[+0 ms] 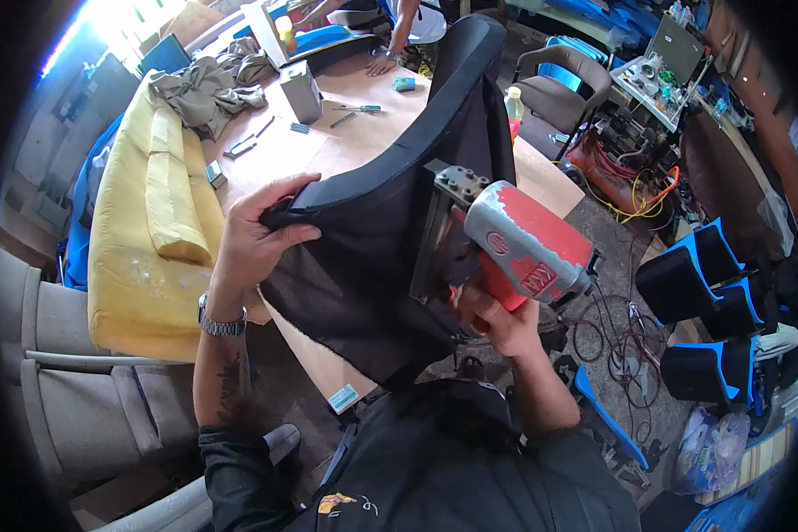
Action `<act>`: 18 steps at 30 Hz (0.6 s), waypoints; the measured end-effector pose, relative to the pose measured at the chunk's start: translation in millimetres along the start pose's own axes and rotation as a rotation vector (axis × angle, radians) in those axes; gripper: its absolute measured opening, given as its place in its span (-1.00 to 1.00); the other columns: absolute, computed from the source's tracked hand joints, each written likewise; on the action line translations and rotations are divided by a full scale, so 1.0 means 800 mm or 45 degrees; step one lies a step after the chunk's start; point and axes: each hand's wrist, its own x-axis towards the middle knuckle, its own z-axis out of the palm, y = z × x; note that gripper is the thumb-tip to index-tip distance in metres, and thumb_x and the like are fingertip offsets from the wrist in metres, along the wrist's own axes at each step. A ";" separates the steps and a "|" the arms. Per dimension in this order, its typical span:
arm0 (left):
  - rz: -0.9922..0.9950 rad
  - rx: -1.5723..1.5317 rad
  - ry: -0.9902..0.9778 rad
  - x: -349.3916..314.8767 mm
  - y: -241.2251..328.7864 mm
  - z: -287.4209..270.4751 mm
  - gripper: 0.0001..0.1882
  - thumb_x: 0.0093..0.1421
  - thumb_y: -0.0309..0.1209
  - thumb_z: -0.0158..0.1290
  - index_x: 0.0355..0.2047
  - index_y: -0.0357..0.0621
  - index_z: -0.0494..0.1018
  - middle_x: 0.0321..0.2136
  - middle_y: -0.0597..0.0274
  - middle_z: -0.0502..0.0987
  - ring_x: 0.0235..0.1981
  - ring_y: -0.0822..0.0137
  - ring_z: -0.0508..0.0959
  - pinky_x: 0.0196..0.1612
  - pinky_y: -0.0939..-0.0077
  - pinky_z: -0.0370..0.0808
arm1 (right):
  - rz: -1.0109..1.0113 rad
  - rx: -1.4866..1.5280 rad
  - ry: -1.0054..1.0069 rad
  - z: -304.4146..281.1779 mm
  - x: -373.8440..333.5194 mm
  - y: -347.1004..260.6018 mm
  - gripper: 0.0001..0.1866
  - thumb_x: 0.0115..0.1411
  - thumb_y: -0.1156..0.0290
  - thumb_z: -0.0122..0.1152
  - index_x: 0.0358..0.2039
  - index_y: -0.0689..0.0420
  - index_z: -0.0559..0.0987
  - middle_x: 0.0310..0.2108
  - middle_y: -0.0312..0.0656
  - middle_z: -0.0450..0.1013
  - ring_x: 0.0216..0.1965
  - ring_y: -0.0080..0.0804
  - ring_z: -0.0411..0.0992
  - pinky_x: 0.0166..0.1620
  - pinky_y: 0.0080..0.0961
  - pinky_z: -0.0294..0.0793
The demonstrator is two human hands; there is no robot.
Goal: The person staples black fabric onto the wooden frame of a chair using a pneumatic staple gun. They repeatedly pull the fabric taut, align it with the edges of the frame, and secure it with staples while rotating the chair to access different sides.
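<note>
A curved, black fabric-covered panel (346,275), like a chair back, stands tilted in front of me with loose black cloth hanging toward my body. My left hand (262,230) pinches its left end, thumb on the near side and fingers over the edge. In my right hand (505,324) is a pneumatic staple gun (541,244) with a worn red and grey body. My fingers wrap round its grip. The gun's dark magazine and nose lie close against the panel's cloth; whether they touch it I cannot tell.
A wooden worktable (363,151) bears a metal tin (301,91), screwdrivers and staple strips. Another person's hand (383,62) rests at its far side. Yellow foam upholstery (142,266) stands left; a chair (550,84), hoses (621,355) and black-blue padded pieces (696,275) are right.
</note>
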 end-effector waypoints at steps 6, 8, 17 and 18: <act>0.016 -0.001 -0.053 0.001 -0.003 -0.005 -0.40 -0.13 -0.41 0.32 -0.03 -0.23 0.42 -0.15 0.27 0.51 -0.12 0.48 0.43 0.00 0.57 0.34 | -0.106 -0.295 -0.114 0.004 -0.032 0.015 -0.88 0.15 0.46 0.06 -0.30 0.19 0.42 -0.65 -0.33 0.28 -0.63 -0.59 0.23 -0.44 -0.57 0.28; 0.055 0.003 -0.049 0.003 -0.004 -0.004 -0.44 -0.11 -0.44 0.31 -0.04 -0.19 0.44 -0.18 0.29 0.52 -0.16 0.51 0.44 -0.02 0.59 0.35 | -0.072 -0.444 -0.040 0.019 -0.036 0.018 -0.83 0.17 0.39 0.09 -0.54 0.14 0.42 -0.61 -0.39 0.27 -0.51 -0.59 0.23 -0.35 -0.57 0.29; -0.002 -0.043 -0.120 -0.002 -0.007 -0.014 -0.41 -0.15 -0.53 0.30 -0.03 -0.23 0.43 -0.13 0.26 0.52 -0.10 0.47 0.45 0.03 0.55 0.33 | -0.291 -0.792 0.264 0.063 -0.063 0.015 -0.91 0.12 0.43 0.12 -0.35 0.12 0.51 -0.45 -0.31 0.40 -0.38 -0.49 0.37 -0.20 -0.47 0.37; -0.008 -0.055 -0.120 -0.003 -0.007 -0.013 -0.41 -0.15 -0.55 0.30 -0.03 -0.22 0.43 -0.13 0.26 0.52 -0.10 0.46 0.45 0.03 0.55 0.33 | -0.213 -0.776 0.204 0.062 -0.062 0.022 -0.92 0.12 0.43 0.12 -0.36 0.12 0.50 -0.46 -0.31 0.40 -0.39 -0.50 0.36 -0.20 -0.47 0.37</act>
